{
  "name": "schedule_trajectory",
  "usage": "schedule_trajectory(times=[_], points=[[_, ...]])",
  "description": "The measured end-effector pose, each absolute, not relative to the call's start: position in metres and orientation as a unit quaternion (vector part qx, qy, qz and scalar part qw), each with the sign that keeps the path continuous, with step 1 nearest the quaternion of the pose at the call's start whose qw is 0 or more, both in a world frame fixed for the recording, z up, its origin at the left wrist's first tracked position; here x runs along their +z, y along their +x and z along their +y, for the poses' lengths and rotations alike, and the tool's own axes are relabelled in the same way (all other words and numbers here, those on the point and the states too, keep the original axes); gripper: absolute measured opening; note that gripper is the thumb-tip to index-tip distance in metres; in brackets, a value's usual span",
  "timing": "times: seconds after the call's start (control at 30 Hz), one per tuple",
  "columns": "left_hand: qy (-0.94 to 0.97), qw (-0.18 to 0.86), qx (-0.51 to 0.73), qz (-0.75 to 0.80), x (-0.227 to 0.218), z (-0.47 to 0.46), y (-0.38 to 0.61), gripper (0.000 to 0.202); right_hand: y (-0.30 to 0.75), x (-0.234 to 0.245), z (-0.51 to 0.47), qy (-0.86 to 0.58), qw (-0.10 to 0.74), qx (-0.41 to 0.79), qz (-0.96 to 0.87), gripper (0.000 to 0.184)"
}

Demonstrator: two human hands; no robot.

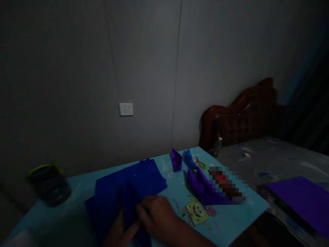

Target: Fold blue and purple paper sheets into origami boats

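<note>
The room is dim. Near the bottom edge, my right hand [156, 216] rests with curled fingers on a folded piece of dark blue paper [130, 206]. My left hand [119, 231] pinches the same piece from below, and only part of it shows. Beneath lie flat dark blue sheets [133, 181] on a light blue table [231, 219]. Several folded purple and blue paper shapes [199, 183] stand to the right of the sheets.
A dark cup with a yellow-green rim [48, 183] sits at the table's left end. A purple sheet [305, 197] lies on a bed at right, with a dark wooden headboard [241, 116] and a small bottle [217, 145]. A wall socket [125, 109] is behind.
</note>
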State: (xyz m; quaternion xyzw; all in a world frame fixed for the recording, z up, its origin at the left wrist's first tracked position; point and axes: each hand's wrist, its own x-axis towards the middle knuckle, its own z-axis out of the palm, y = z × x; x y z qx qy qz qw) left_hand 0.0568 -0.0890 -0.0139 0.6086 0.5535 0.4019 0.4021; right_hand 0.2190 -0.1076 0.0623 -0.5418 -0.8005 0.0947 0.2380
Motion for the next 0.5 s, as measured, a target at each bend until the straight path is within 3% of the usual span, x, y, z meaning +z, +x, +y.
schedule_trajectory(times=[0.13, 0.3, 0.5], points=[[0.545, 0.431, 0.407, 0.593, -0.02, -0.088, 0.051, 0.035, 0.218, 0.054, -0.106, -0.552, 0.281, 0.111, -0.777, 0.032], [0.496, 0.433, 0.454, 0.601, -0.013, -0.095, 0.078, 0.048, 0.21, 0.034, -0.108, -0.557, 0.316, -0.02, -0.768, 0.021], [0.446, 0.451, 0.495, 0.593, -0.009, -0.092, 0.081, 0.045, 0.205, 0.023, -0.117, -0.536, 0.347, -0.093, -0.764, 0.021]])
